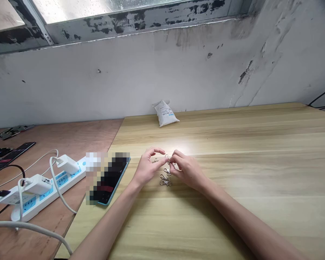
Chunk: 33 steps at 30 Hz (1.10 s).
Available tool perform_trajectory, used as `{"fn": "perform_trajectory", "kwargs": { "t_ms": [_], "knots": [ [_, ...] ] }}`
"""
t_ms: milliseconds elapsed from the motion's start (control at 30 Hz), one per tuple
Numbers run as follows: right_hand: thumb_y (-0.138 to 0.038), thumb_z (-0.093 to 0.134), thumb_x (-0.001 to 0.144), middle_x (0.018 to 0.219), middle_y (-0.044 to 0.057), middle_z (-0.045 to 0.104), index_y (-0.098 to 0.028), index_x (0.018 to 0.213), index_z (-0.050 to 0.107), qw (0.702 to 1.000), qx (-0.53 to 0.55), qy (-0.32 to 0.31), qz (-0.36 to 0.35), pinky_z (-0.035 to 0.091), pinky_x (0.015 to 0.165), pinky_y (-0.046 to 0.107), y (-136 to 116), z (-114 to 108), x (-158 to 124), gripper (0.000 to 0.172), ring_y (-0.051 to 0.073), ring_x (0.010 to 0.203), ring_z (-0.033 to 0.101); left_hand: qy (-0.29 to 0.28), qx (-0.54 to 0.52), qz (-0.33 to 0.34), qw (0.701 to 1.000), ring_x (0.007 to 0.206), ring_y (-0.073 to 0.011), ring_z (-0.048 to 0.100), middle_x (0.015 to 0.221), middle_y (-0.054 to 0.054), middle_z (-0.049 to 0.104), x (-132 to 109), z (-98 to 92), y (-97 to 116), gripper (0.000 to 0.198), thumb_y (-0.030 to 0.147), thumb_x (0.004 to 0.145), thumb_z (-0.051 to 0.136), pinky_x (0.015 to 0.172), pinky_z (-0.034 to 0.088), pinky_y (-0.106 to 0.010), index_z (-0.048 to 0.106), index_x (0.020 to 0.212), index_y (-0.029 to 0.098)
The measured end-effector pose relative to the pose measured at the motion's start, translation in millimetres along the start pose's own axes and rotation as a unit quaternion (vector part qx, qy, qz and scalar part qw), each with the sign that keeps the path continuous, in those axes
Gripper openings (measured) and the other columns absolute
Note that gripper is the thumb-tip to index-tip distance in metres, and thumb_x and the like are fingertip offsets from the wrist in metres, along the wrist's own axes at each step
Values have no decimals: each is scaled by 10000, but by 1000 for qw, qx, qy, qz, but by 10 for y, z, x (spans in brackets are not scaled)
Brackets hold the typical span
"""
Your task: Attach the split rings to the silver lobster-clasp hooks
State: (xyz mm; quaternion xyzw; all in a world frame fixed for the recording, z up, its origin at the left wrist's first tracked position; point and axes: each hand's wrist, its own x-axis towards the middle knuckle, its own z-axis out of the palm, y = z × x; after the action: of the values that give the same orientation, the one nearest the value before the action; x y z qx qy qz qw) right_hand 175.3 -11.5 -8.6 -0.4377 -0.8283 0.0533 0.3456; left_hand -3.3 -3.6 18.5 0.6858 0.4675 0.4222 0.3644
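My left hand (147,166) is over the light wood table (233,209), its thumb and index finger apart and its thumb tip close to my right fingertips. My right hand (188,169) is closed in a pinch on a small silver key ring clasp (169,162), mostly hidden by the fingers. Just below the hands lies another silver clasp (167,171). Nearer to me is a small cluster of silver clasps with rings (165,180). One more small metal piece (155,160) shows partly behind my left hand.
A phone (113,180) lies left of my left arm. Beyond it, on the reddish board (97,133), stands a white power strip (62,184) with chargers and cables. A white plastic packet (165,113) rests at the back against the wall (124,83).
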Motion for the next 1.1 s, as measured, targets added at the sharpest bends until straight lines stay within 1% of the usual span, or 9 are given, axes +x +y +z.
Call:
{"fn": "perform_trajectory", "kwargs": {
  "t_ms": [133,267,433,567,633,733,800,933,1100],
  "knots": [
    [-190,477,895,834,13,587,-181,871,610,999,13,-1,-30,278,514,218,-5,-46,-3,136,80,544,427,-59,-109,-76,989,1123,-248,590,1143,-95,655,9,-32,-1,227,386,756,744,990,418,-388,733,854,181],
    [-195,466,915,842,21,578,-181,871,584,997,72,-6,-19,316,535,216,-21,-123,19,127,79,556,451,-52,-141,-73,986,1148,-250,577,1153,-96,644,14,-89,34,178,350,742,763,952,449,-381,727,770,178],
    [-177,449,898,782,18,543,-176,828,561,989,145,-14,-6,347,557,227,-8,-249,64,132,95,584,451,-24,66,91,993,1163,-235,546,1153,-41,667,38,-197,71,85,304,810,717,1018,379,-433,717,773,227],
    [-176,465,879,748,10,546,-175,784,556,983,167,-66,28,350,571,231,23,-295,60,132,106,613,459,-6,299,221,928,1228,-264,484,1173,-10,681,21,-187,59,118,236,882,631,1029,321,-481,712,797,253],
    [-167,484,864,736,7,573,-173,775,577,975,170,-136,38,352,585,229,31,-310,47,129,109,630,475,-58,339,240,908,1235,-274,477,1209,-9,665,17,-197,24,129,219,879,628,1012,339,-484,709,784,251],
    [-159,511,842,698,-4,602,-172,768,630,958,161,-233,39,332,576,224,37,-344,33,140,101,611,477,-174,305,224,909,1190,-248,499,1234,-20,629,44,-310,-53,57,254,842,678,977,417,-435,716,799,256],
    [-183,532,841,669,-10,603,-173,757,655,956,145,-251,37,310,560,223,49,-370,34,149,95,588,471,-178,273,192,926,1161,-230,512,1233,-37,612,77,-426,-104,72,272,856,662,968,445,-425,715,903,259],
    [-252,544,870,637,-10,601,-177,760,677,973,86,-210,47,287,555,228,131,-413,57,189,95,571,471,-114,299,156,935,1116,-235,519,1183,-62,619,119,-537,-178,129,290,878,629,945,457,-439,710,969,247],
    [-258,521,894,722,15,644,-190,793,694,985,16,-153,78,300,571,233,285,-435,78,212,115,627,521,-129,393,177,893,1099,-247,529,1141,-33,641,98,-377,-233,90,299,867,646,931,432,-449,720,898,259]
  ]
}}
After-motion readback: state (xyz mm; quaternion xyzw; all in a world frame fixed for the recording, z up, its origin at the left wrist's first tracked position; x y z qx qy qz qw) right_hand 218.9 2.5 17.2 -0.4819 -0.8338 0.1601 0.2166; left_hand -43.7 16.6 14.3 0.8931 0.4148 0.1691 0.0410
